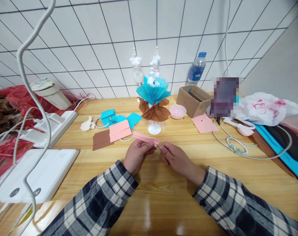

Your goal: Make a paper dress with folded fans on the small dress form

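Observation:
My left hand is closed on a folded strip of pink paper, which sticks out above its fingers. Close by on the right, my right hand is closed, thumb and finger pinched at the strip's right end; whatever lies between those fingertips is too small to name. Just behind the hands stands a small white mannequin on a round base, dressed in pleated blue paper and brown paper. Left of it lie pink paper, brown paper and blue paper.
A pink bowl, cardboard box and bottle stand behind on the right. Cable, bracelet and plastic bag lie farther right. On the left are a power strip, white device and hanging cable.

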Demonstrator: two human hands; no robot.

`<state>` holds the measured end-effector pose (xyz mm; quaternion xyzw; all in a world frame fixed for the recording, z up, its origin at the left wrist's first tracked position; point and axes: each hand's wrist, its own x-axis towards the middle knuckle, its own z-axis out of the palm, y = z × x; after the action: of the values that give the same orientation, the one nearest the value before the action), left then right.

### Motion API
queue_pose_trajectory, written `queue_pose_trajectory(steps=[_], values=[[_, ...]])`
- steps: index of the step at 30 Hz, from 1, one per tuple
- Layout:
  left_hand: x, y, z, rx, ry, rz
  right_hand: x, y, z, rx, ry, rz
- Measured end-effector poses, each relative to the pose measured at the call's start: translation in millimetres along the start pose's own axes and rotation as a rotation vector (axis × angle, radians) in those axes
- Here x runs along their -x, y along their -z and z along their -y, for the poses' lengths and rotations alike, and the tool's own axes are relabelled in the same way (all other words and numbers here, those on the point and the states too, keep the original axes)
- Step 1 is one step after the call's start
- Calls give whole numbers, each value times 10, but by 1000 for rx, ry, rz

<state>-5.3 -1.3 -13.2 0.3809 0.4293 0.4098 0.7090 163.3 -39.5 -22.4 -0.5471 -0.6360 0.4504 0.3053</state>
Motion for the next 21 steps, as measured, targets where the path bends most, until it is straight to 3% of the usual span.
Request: queue_pose_trajectory(steps=[21], values=[[1, -5, -4, 67, -6, -32, 2, 13, -19, -11, 9, 7]])
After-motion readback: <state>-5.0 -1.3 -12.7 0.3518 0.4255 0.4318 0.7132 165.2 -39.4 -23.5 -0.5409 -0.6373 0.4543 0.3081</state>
